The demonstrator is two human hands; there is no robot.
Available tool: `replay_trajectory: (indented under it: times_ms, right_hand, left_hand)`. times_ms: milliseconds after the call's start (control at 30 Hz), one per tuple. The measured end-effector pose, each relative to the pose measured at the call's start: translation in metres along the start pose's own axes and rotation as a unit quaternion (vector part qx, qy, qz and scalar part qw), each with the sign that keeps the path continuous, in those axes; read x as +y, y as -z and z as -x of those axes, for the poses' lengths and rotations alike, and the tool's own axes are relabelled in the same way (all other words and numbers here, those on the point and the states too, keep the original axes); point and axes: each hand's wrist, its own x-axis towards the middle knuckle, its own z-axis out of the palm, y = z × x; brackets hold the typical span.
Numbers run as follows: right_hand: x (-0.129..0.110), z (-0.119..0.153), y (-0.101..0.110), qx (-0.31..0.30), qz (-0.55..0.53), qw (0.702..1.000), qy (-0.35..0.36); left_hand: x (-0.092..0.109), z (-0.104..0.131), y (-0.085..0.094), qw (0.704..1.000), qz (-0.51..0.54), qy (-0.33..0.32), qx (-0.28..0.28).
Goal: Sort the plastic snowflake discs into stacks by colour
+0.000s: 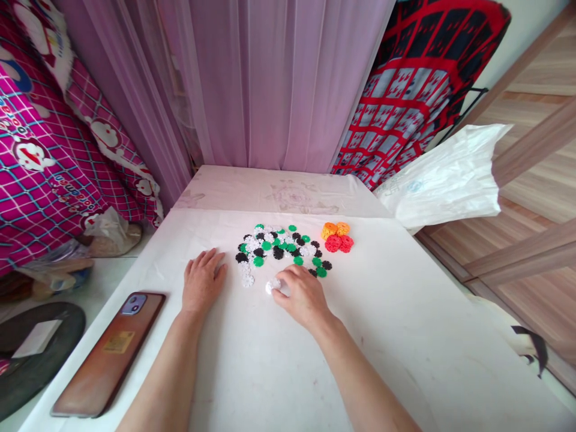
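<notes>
My right hand [302, 295] pinches white snowflake discs [272, 286] between thumb and fingers, low over the table; how many are in the grip I cannot tell. My left hand [202, 279] lies flat on the tabletop, palm down, fingers stretched out and holding nothing. Beyond both hands spreads a loose pile of notched plastic discs in green, black and white [274, 243]. A white disc [248, 280] lies at its near edge, between my hands. Right of the pile, orange discs [329, 230] and red discs [333, 242] are stacked in small groups.
The white-covered table [387, 336] carries a brown phone [112, 354], face down at the left. A white bag [450, 174] stands by the right edge. Purple curtains [288, 84] hang behind the table. A dark round object [40, 354] is at the lower left.
</notes>
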Motion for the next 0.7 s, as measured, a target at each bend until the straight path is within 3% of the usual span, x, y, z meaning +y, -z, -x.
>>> replay_trajectory:
  times_ms: [433,567,700]
  right_hand:
    - [0.005,0.003,0.0,-0.011,0.017,1.0,-0.001]
    - [0.012,0.011,0.001,-0.052,0.038,0.997,-0.035]
    - [0.01,0.012,-0.001,-0.104,0.049,0.993,-0.025]
  left_hand:
    - [0.0,0.0,-0.001,1.0,-0.006,-0.005,0.0]
    - [-0.001,0.0,-0.001,1.0,-0.003,-0.001,0.002]
    - [-0.001,0.0,-0.002,1.0,0.0,-0.001,0.003]
